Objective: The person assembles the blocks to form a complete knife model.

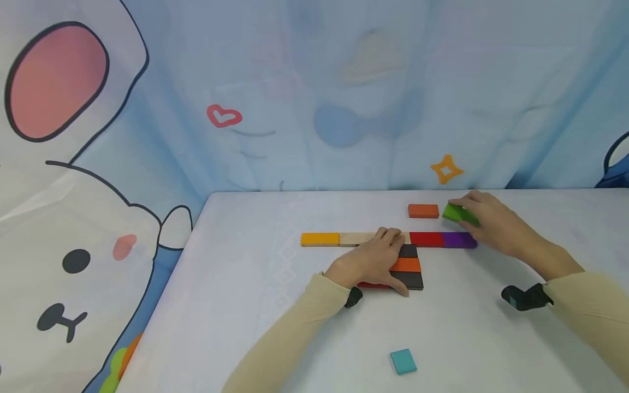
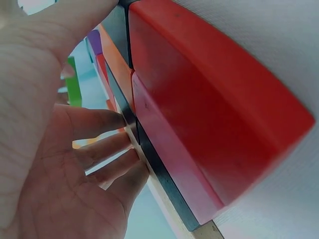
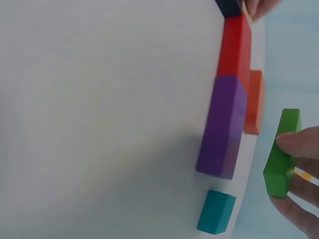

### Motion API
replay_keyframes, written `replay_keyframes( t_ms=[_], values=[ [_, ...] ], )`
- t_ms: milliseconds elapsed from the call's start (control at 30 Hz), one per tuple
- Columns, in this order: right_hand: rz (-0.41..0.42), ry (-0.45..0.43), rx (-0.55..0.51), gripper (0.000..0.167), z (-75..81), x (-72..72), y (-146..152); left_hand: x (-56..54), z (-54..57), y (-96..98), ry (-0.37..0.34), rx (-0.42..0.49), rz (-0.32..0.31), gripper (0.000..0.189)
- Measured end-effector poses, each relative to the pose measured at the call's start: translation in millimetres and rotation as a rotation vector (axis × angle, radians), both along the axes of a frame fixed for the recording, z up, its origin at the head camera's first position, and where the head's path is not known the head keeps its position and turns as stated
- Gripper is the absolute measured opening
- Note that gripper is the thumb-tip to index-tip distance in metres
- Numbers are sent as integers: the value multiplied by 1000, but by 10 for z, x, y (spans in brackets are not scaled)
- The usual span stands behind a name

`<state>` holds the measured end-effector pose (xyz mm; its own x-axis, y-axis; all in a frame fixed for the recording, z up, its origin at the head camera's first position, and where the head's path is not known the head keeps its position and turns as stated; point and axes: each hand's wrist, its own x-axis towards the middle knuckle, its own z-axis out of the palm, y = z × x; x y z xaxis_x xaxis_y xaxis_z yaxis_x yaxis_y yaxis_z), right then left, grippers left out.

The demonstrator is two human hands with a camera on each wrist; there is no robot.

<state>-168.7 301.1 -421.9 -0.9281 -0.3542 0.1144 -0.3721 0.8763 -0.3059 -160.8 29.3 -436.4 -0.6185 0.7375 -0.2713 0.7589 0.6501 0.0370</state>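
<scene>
My left hand (image 1: 371, 259) spans a flat group of blocks, fingertips touching a pale wooden strip (image 1: 354, 238) on the far side and thumb at the near edge. Its fingers are spread and fairly straight. Under it lie dark grey blocks (image 1: 409, 280), an orange block (image 1: 407, 265) and a red block (image 2: 219, 89) beside a pink one (image 2: 172, 147). My right hand (image 1: 496, 224) pinches a green block (image 3: 283, 154) between thumb and fingers, above the far right of the table. Near it, a purple block (image 1: 459, 240) ends the long row, joined to a red block (image 1: 426, 239).
A yellow block (image 1: 320, 239) forms the row's left end. Behind the row lies an orange-red block (image 1: 423, 211). One teal block (image 1: 404, 361) lies near the front; another teal block (image 3: 217, 211) sits past the purple end. A patterned curtain (image 1: 295, 82) hangs behind the table.
</scene>
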Motion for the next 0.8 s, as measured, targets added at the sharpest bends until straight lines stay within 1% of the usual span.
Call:
replay_keyframes(
  t_ms=[100, 233, 300, 367, 433, 500, 633, 800],
  values=[
    [56, 68, -10, 55, -51, 133, -67, -10, -19, -22, -9, 8, 7, 114],
    [203, 232, -44, 62, -138, 267, -142, -22, -39, -37, -14, 11, 15, 115],
    [273, 281, -42, 63, -180, 320, -177, -24, -40, -35, -19, 13, 18, 115],
    [321, 285, -28, 62, -219, 358, -211, -24, -37, -30, -20, 11, 20, 114],
    [334, 251, -5, 58, -241, 394, -243, -21, -34, -27, -22, 13, 22, 114],
    [331, 213, 11, 54, -255, 419, -268, -21, -33, -26, -23, 17, 21, 114],
    [314, 179, 33, 49, -271, 429, -300, -24, -35, -21, -28, 29, 19, 113],
    [324, 177, 30, 46, -274, 411, -326, -25, -36, -19, -32, 28, 21, 113]
  ],
)
